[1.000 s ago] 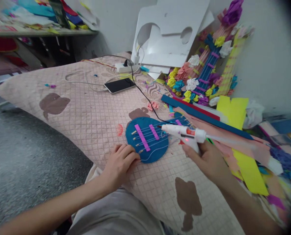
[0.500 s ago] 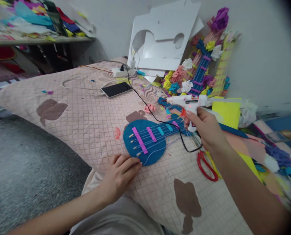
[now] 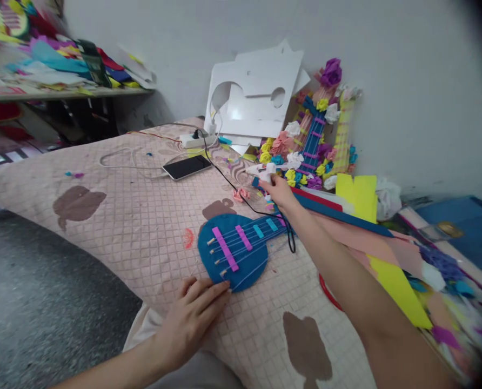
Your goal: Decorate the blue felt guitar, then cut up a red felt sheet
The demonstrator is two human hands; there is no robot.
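A small blue craft guitar [image 3: 249,275] with pink and light-blue strips and white strings lies flat on the cloth. My left hand [image 3: 200,308] rests on the cloth, fingers loosely stretched, fingertips touching the guitar's lower edge; its thumb is hidden. Farther off, my right hand [image 3: 280,192] is closed around a white glue gun [image 3: 266,169], nozzle to the left, near the paper scraps at the back. The gun's black cord [image 3: 247,204] runs over the guitar's neck, whose far end my right forearm hides. Red scissors [image 3: 328,292] show partly under that forearm.
A phone [image 3: 187,167] on a charging cable lies near a white power strip [image 3: 192,140]. White cut boards [image 3: 249,119] and flower-covered paper guitars [image 3: 312,138] lean on the wall. Yellow sheets [image 3: 403,292] and scraps pile up at right. Another cluttered table [image 3: 62,94] stands back left.
My right hand has carried the glue gun away from above the guitar's neck, toward the back and left. My left hand stays at the guitar's edge. The camera view has tilted up slightly.
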